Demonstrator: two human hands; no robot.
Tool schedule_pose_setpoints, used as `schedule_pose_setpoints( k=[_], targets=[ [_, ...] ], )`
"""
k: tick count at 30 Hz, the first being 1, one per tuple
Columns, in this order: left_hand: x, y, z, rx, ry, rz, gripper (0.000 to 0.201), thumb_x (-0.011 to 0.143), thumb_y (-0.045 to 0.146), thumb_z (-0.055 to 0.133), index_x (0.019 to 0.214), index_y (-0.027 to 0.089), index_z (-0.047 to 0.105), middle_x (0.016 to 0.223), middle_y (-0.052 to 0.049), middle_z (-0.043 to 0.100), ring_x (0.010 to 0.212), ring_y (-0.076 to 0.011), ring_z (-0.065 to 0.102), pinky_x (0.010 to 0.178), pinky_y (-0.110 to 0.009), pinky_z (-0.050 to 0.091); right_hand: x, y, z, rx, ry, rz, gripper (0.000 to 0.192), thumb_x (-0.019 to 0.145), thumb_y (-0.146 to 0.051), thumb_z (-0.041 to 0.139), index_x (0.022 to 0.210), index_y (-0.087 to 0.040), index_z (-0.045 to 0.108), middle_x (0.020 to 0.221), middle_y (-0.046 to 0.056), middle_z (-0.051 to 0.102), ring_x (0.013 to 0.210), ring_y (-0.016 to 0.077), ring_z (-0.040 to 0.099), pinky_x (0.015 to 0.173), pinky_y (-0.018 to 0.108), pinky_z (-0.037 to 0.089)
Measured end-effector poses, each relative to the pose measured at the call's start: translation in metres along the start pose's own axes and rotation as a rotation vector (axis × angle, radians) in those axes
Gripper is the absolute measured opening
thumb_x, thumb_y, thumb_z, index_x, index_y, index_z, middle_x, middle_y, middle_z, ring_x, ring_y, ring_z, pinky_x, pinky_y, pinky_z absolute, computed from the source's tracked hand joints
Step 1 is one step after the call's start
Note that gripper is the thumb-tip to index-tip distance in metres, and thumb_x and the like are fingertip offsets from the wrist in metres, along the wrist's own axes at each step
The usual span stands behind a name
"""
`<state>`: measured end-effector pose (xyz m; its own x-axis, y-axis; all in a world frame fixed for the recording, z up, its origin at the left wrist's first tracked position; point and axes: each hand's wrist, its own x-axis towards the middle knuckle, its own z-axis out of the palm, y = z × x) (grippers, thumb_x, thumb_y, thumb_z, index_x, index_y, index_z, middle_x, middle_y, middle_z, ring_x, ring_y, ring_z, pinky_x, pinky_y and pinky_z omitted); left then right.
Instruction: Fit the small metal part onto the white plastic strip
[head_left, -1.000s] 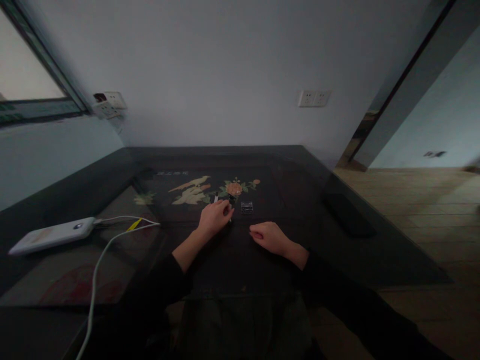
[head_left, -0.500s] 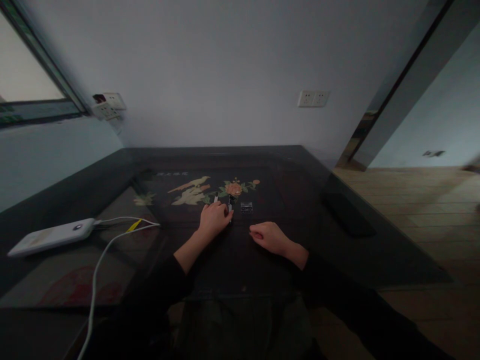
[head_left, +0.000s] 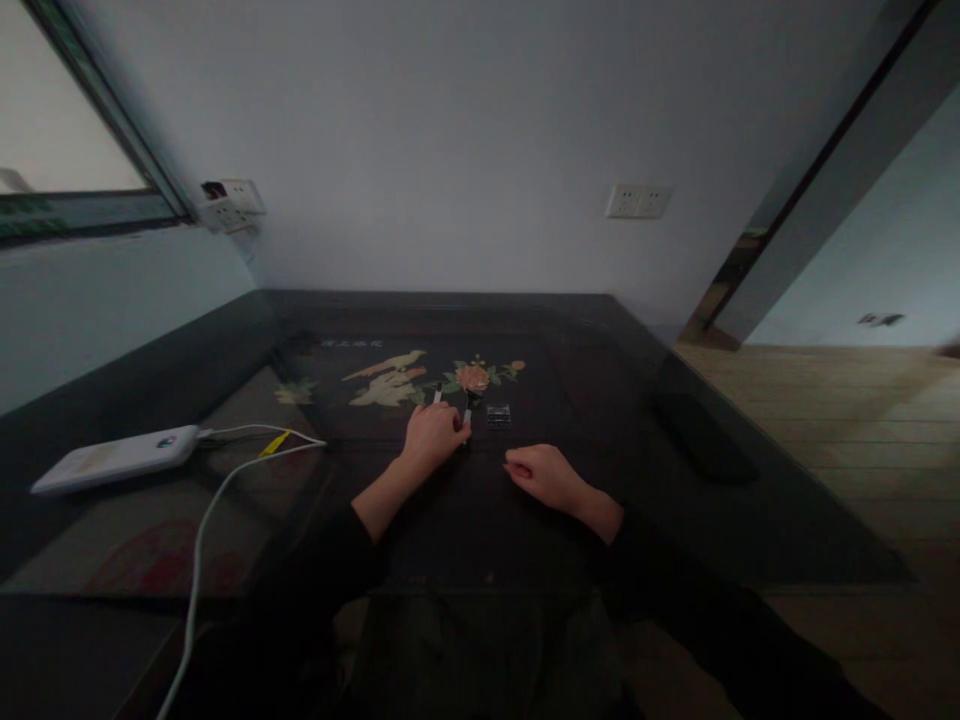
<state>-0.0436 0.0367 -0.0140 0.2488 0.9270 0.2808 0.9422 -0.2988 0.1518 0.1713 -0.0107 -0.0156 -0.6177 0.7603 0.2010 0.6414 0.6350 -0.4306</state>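
Observation:
My left hand (head_left: 433,437) rests on the dark table with its fingers closed. Its thumb and forefinger grip a slim piece (head_left: 468,414) with a pale body and a black upper end. A second slim pale piece (head_left: 438,395) sticks out beyond the other fingers; how it is held is hidden. Just right of that hand lies a small clear case (head_left: 499,416), touched by neither hand. My right hand (head_left: 546,477) lies nearer to me as a loose fist, thumb side up, with nothing visible in it.
On the left is a white power bank (head_left: 116,460) with a white cable (head_left: 201,560) running toward me and a yellow tag (head_left: 274,444) on it. A dark flat object (head_left: 705,438) lies to the right. Behind the table (head_left: 450,312) stands a wall with sockets (head_left: 638,201).
The view has shifted slightly, so everything sits a little further right. Both hands keep nearly the same pose and place on the table.

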Motion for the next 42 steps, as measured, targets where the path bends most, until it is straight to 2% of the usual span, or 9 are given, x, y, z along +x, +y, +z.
schedule_pose_setpoints(
  k=[7, 12, 19, 23, 26, 29, 35, 39, 42],
  targets=[
    [-0.003, 0.002, 0.001, 0.034, -0.002, 0.028, 0.039, 0.086, 0.048, 0.047, 0.069, 0.017, 0.064, 0.08, -0.008, 0.067, 0.078, -0.0228, 0.062, 0.077, -0.035, 0.036, 0.0, 0.0, 0.0, 0.005, 0.011, 0.002, 0.028, 0.078, -0.011, 0.047, 0.058, -0.02, 0.03, 0.058, -0.004, 0.039, 0.054, 0.0103, 0.031, 0.056, 0.025, 0.02],
    [-0.003, 0.004, 0.001, 0.035, -0.03, 0.003, 0.035, 0.085, 0.042, 0.048, 0.066, 0.017, 0.063, 0.076, -0.009, 0.068, 0.075, -0.0228, 0.062, 0.076, -0.036, 0.035, 0.001, 0.0, 0.001, 0.012, 0.015, -0.004, 0.028, 0.077, -0.01, 0.047, 0.058, -0.019, 0.029, 0.057, -0.004, 0.037, 0.054, 0.0097, 0.03, 0.055, 0.025, 0.019],
    [0.001, 0.001, -0.004, -0.075, 0.049, -0.025, 0.033, 0.083, 0.04, 0.049, 0.062, 0.018, 0.059, 0.071, -0.006, 0.066, 0.068, -0.019, 0.059, 0.07, -0.031, 0.036, -0.002, 0.001, -0.003, 0.089, 0.101, 0.029, 0.025, 0.081, -0.015, 0.048, 0.06, -0.02, 0.034, 0.058, -0.004, 0.039, 0.054, 0.0099, 0.034, 0.056, 0.025, 0.023],
    [0.001, 0.006, -0.011, -0.381, 0.097, -0.087, 0.032, 0.084, 0.042, 0.049, 0.063, 0.018, 0.054, 0.06, 0.0, 0.057, 0.057, -0.0129, 0.05, 0.057, -0.025, 0.032, 0.01, -0.004, -0.006, 0.478, 0.375, 0.169, 0.01, 0.08, -0.024, 0.056, 0.084, -0.021, 0.047, 0.065, -0.005, 0.045, 0.056, 0.0109, 0.043, 0.055, 0.023, 0.032],
    [-0.004, 0.017, -0.014, -0.667, 0.096, -0.085, 0.033, 0.084, 0.043, 0.05, 0.064, 0.017, 0.051, 0.056, 0.002, 0.05, 0.053, -0.0103, 0.044, 0.053, -0.022, 0.03, 0.028, -0.012, -0.005, 0.921, 0.593, 0.268, 0.025, 0.081, -0.034, 0.057, 0.1, -0.023, 0.045, 0.07, -0.005, 0.047, 0.054, 0.0105, 0.044, 0.049, 0.022, 0.035],
    [-0.013, 0.032, -0.015, -0.92, 0.06, -0.069, 0.035, 0.084, 0.048, 0.049, 0.067, 0.017, 0.05, 0.053, 0.005, 0.043, 0.049, -0.0089, 0.038, 0.048, -0.02, 0.028, 0.04, -0.02, -0.003, 1.106, 0.672, 0.317, 0.031, 0.08, -0.038, 0.061, 0.104, -0.024, 0.047, 0.076, -0.003, 0.05, 0.059, 0.0107, 0.048, 0.051, 0.022, 0.039],
    [-0.033, 0.055, -0.012, -1.118, -0.013, 0.03, 0.036, 0.085, 0.051, 0.049, 0.074, 0.017, 0.05, 0.054, 0.006, 0.036, 0.049, -0.0078, 0.033, 0.047, -0.02, 0.026, 0.028, -0.027, -0.003, 0.966, 0.577, 0.212, 0.029, 0.084, -0.047, 0.057, 0.09, -0.02, 0.063, 0.09, 0.005, 0.062, 0.083, 0.017, 0.059, 0.068, 0.027, 0.048],
    [-0.036, 0.056, -0.014, -1.036, -0.073, 0.131, 0.03, 0.088, 0.043, 0.048, 0.079, 0.015, 0.055, 0.059, 0.004, 0.045, 0.053, -0.0085, 0.039, 0.051, -0.02, 0.031, 0.02, -0.031, -0.008, 0.911, 0.58, 0.171, 0.026, 0.083, -0.046, 0.059, 0.086, -0.02, 0.066, 0.091, 0.006, 0.066, 0.089, 0.0199, 0.062, 0.077, 0.032, 0.05],
    [-0.033, 0.049, -0.015, -0.932, -0.133, 0.187, 0.027, 0.089, 0.038, 0.046, 0.087, 0.015, 0.06, 0.066, 0.002, 0.054, 0.057, -0.0099, 0.047, 0.055, -0.021, 0.036, 0.02, -0.028, -0.012, 0.914, 0.662, 0.169, 0.026, 0.085, -0.045, 0.058, 0.085, -0.02, 0.064, 0.083, 0.004, 0.066, 0.084, 0.0189, 0.063, 0.078, 0.032, 0.05]
  ],
)
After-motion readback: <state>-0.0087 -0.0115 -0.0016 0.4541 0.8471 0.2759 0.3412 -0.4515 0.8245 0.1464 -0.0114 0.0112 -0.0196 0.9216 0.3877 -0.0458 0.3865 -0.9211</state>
